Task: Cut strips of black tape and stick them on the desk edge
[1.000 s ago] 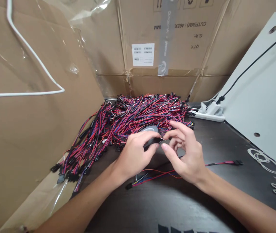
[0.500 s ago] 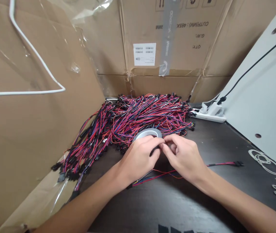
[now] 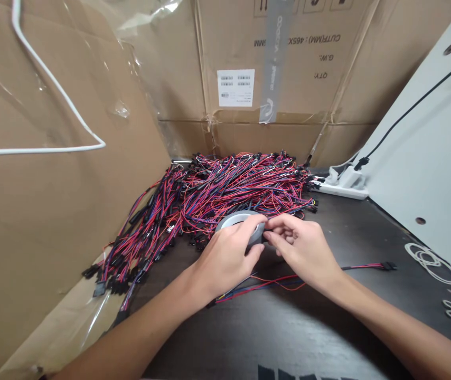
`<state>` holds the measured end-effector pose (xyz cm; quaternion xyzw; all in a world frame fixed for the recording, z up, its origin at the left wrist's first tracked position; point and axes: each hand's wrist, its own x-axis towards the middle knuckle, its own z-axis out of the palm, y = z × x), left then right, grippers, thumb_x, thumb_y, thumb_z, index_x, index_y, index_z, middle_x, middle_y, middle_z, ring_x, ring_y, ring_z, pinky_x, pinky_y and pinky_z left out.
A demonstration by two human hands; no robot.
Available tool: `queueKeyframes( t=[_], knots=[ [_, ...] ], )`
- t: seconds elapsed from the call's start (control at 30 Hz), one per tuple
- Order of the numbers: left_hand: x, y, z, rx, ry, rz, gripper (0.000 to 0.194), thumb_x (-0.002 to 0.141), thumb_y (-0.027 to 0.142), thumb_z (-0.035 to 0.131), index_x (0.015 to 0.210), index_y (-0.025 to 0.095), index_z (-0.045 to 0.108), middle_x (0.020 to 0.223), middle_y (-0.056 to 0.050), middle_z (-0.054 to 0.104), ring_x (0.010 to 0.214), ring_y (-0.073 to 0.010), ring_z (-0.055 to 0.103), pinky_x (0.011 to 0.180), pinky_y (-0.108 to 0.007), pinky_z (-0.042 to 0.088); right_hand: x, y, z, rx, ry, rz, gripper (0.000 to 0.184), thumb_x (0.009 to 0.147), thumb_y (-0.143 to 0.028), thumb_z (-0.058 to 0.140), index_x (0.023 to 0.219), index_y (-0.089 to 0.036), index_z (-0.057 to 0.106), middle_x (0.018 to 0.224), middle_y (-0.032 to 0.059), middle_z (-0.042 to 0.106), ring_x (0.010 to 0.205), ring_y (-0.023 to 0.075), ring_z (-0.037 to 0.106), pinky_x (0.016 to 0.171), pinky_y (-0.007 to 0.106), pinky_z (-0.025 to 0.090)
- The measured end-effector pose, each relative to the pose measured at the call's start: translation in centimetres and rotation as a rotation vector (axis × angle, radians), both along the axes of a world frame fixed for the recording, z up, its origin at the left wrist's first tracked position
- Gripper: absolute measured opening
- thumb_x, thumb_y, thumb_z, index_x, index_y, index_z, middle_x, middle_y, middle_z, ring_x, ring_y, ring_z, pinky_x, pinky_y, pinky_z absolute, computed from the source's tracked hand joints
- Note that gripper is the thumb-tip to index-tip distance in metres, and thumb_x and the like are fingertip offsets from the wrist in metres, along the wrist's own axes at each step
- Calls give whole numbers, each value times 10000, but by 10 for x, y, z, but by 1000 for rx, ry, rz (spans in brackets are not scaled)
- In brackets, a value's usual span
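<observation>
My left hand is wrapped round a grey roll of tape held on edge just above the dark table. My right hand meets it from the right, fingers pinched at the roll's edge; what they pinch is too small to make out. Under both hands lies a single red, blue and black wire harness with a black connector at its right end. A large heap of the same wire harnesses lies just behind the hands.
Cardboard boxes wall in the back and the left side, partly covered in clear plastic. A white power strip sits at the back right beside a leaning white panel. White loops lie on the table at right.
The roll of tape has turned up onto its edge in my left hand. My right fingers have closed from spread to a pinch at the roll.
</observation>
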<state>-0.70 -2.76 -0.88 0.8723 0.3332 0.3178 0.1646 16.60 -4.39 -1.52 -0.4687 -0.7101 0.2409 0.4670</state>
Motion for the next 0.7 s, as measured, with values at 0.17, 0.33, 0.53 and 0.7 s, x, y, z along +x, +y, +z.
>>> queueKeyframes(
  t=[0.17, 0.33, 0.53, 0.7],
  knots=[
    [-1, -1, 0, 65, 17, 7, 434, 806, 78, 580, 1222, 174, 499, 1146, -66, 660, 1013, -221, 649, 868, -373, 547, 7, 2, 4, -96, -50, 49, 98, 806, -184, 571, 885, -170, 628, 584, -32, 572, 472, 110, 530, 470, 229, 415],
    [-1, -6, 0, 245, 59, 13, 406, 826, 86, 564, 1221, 162, 505, 1057, -86, 699, 939, -233, 687, 815, -382, 582, 12, 4, 10, -140, -68, 106, 117, 795, -183, 588, 899, -177, 641, 546, -50, 548, 461, 106, 510, 480, 231, 408],
    [-1, -7, 2, 362, 145, 54, 314, 863, 96, 509, 1175, 128, 528, 979, -100, 710, 840, -242, 708, 733, -387, 601, 11, 2, 9, -96, -121, 82, 67, 802, -182, 582, 860, -173, 616, 544, -46, 553, 453, 102, 501, 477, 227, 396],
    [-1, -7, 3, 340, 225, 40, 294, 878, 96, 474, 1165, 131, 527, 928, -86, 711, 779, -243, 708, 659, -379, 595, 9, 2, 12, -178, -196, 109, 62, 807, -168, 547, 758, -175, 585, 500, -46, 532, 424, 103, 478, 452, 225, 364]
  ],
)
